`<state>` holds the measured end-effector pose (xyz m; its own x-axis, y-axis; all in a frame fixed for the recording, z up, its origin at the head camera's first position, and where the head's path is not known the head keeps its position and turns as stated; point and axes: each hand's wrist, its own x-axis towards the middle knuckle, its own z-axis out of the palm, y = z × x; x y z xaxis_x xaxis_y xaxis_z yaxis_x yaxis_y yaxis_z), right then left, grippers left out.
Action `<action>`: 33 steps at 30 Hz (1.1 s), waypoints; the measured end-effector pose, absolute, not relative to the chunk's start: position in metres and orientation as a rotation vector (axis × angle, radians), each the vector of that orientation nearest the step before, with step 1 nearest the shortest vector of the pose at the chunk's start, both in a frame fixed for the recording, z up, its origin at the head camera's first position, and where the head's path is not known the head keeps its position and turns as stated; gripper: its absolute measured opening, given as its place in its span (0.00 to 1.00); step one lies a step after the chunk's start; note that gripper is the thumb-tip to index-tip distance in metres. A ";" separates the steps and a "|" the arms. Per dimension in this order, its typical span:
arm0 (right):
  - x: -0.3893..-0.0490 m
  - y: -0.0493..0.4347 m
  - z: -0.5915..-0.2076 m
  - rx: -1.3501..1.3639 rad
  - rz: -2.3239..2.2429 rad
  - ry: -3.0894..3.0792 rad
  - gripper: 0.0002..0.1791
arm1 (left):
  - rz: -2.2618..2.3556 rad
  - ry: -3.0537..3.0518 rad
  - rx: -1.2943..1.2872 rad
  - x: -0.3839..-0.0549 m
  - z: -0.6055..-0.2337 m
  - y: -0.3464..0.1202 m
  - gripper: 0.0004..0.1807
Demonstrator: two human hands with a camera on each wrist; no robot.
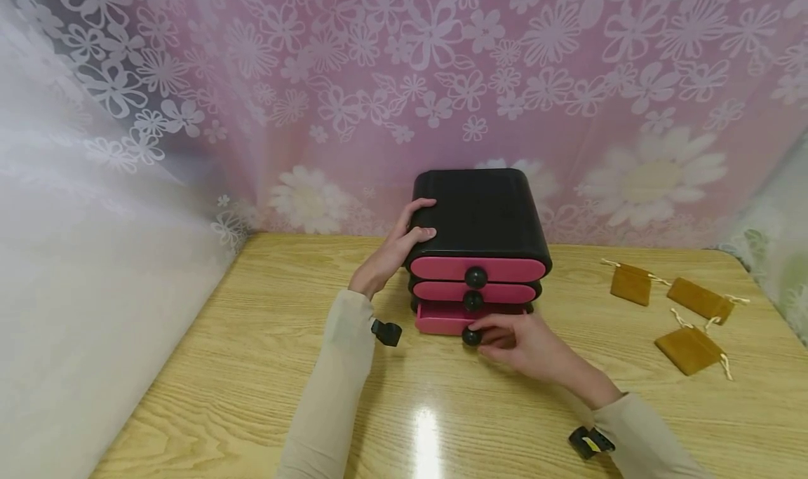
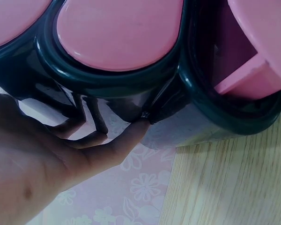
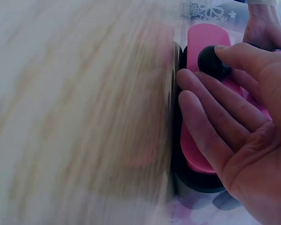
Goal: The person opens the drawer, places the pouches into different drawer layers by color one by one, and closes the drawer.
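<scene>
A small black chest of drawers [image 1: 476, 209] with pink fronts stands on the table. My left hand [image 1: 394, 247] rests on its left edge, two digits on the top; in the left wrist view other fingers [image 2: 126, 138] press against its glossy side. The bottom drawer [image 1: 438, 325] is pulled partly out, and its visible inside shows no contents. My right hand [image 1: 527, 342] pinches that drawer's round black knob [image 1: 470, 336]. In the right wrist view the thumb lies on the knob [image 3: 210, 63], with the other fingers extended beside it. The upper two drawers are closed.
Three brown drawstring pouches [image 1: 631, 284] with cream cords lie on the wood-grain table [image 1: 252, 367] to the right. Behind the chest hangs a pink flowered curtain [image 1: 379, 100]. Pale cloth [image 1: 95, 268] borders the left side. Each sleeve carries a black wrist device [image 1: 386, 333].
</scene>
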<state>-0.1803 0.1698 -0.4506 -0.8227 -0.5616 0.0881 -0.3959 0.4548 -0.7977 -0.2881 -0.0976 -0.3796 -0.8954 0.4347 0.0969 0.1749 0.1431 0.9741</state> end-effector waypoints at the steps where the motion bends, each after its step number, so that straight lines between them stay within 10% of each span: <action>1: -0.180 0.169 -0.450 -0.858 -1.287 2.537 0.18 | 1.833 2.209 0.600 -0.288 -0.380 -0.098 0.27; 33: -0.172 0.157 -0.445 -1.137 -0.957 2.888 0.18 | 1.837 2.208 0.606 -0.289 -0.380 -0.098 0.28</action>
<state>-0.1724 0.1569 -0.4453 -0.7498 -0.5895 0.3004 -0.6522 0.5824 -0.4852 -0.2892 -0.0977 -0.3802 -0.8945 0.4354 0.1020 0.1794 0.1405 0.9737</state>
